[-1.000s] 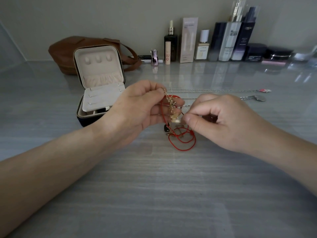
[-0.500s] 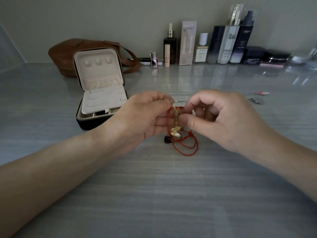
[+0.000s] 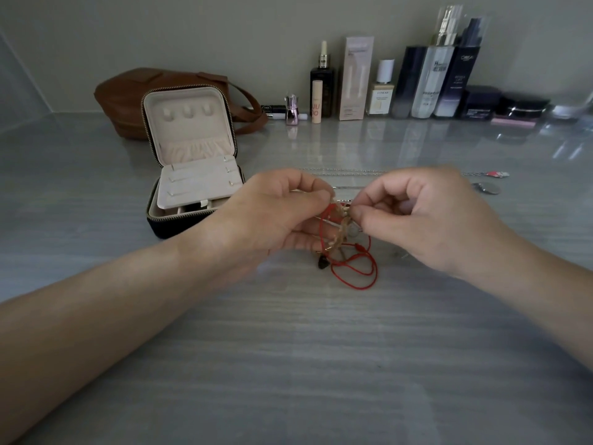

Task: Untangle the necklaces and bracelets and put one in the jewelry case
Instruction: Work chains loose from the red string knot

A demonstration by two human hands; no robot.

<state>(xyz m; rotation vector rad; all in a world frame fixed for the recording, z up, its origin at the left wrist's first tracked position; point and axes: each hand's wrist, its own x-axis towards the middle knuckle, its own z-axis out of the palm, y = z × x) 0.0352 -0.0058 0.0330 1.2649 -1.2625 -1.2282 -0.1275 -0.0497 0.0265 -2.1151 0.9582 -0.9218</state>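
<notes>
Both hands pinch one small tangle [image 3: 344, 220] of jewelry, held just above a grey streaked table [image 3: 288, 364]. Left hand [image 3: 272, 216], fingers curled, grips the top of a gold chain [image 3: 339, 235] between thumb and forefinger. Right hand [image 3: 426, 216], also curled, pinches the same knot from the other side with thumb and fingertip; which strand it holds cannot be told. Their fingertips nearly touch.

The gold chain hangs down between the hands, wound together with a thin red cord [image 3: 362, 271]. The cord's lower loops lie on the table just below the hands, with a small dark bead [image 3: 322, 263] beside them.

An open jewelry case [image 3: 173, 224] sits on the table to the left, just behind the left wrist. Its lid stands upright, showing cream lining, and a cream flap lies across the base.

Behind the hands, thin silver chains [image 3: 346, 171] stretch straight across the table toward the right, ending in a red pendant [image 3: 496, 174] and a round pendant [image 3: 487, 188].

Along the back wall stand a brown bag [image 3: 128, 97], behind the case, and a row of cosmetic bottles [image 3: 433, 75] and jars.
</notes>
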